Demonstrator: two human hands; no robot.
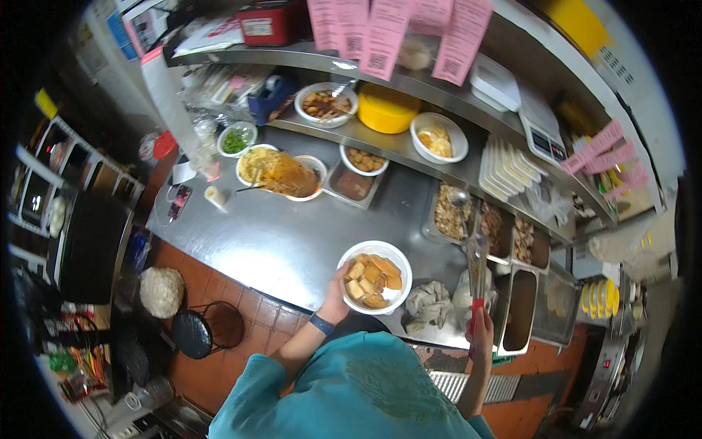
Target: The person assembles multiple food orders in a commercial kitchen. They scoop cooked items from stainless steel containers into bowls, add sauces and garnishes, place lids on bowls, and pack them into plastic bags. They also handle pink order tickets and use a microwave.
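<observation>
My left hand [335,298] grips the left rim of a white round bowl [396,297], held near the front edge of the steel counter. Golden-brown and pale chunks of food [371,276] lie in the bowl, mostly on its left and upper side. In my right hand [480,333] is a pair of metal tongs [478,267] with a red handle. Its far end points away from me, beside the metal pans of food on the right. Whether the tips hold anything is too small to tell.
A crumpled grey cloth [428,306] lies right of the bowl. Pans of chopped food [451,212] and a deep brown-filled pan [520,311] stand at the right. Bowls of food [281,175] sit farther back, under a shelf [395,139]. A black stool [191,333] stands left.
</observation>
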